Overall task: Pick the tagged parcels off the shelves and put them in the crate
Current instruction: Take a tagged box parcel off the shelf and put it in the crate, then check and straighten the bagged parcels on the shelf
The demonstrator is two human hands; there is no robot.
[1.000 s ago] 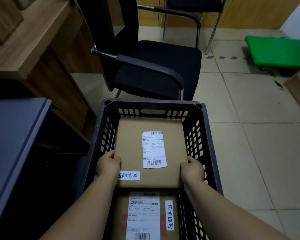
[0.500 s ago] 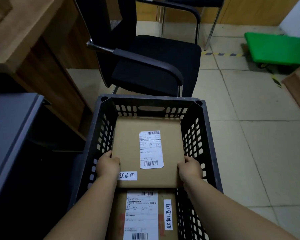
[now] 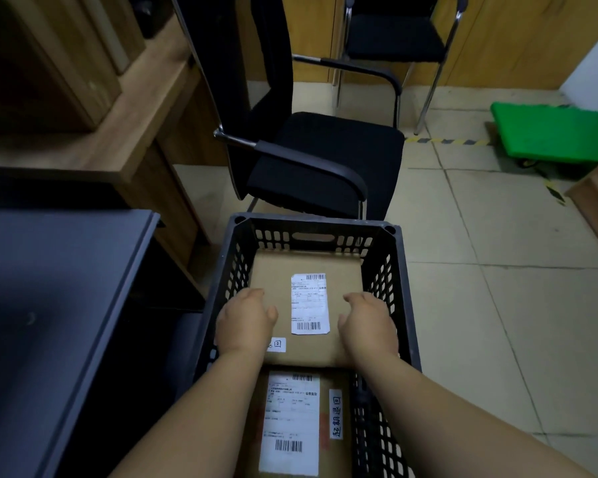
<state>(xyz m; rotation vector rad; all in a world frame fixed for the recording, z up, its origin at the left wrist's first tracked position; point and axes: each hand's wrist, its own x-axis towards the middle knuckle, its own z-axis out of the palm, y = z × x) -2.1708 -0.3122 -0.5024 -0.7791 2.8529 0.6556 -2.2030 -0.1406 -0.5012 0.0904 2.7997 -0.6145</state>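
The step in hand looks like the end of a placement: a flat cardboard parcel lies inside the black crate, at its far end, with its near edge overlapping a second parcel that sits lower, at the near end. Both carry printed shipping labels and a small handwritten tag (the far parcel's tag is partly hidden under the left wrist).

The left hand hovers over or rests on the far parcel's left part, fingers loosely curved and gripping nothing. The right hand mirrors it over the right part, fingers likewise relaxed and curved downward, holding nothing. Whether either palm actually touches the cardboard I cannot tell from this angle.

By my reading the parcel is released, so the next move calls for lifting both hands clear of the crate walls without dragging the top parcel askew, then turning back toward the shelves for another tagged one. The wooden shelving stands to the left, beyond a grey bench; a black chair stands just behind the crate.
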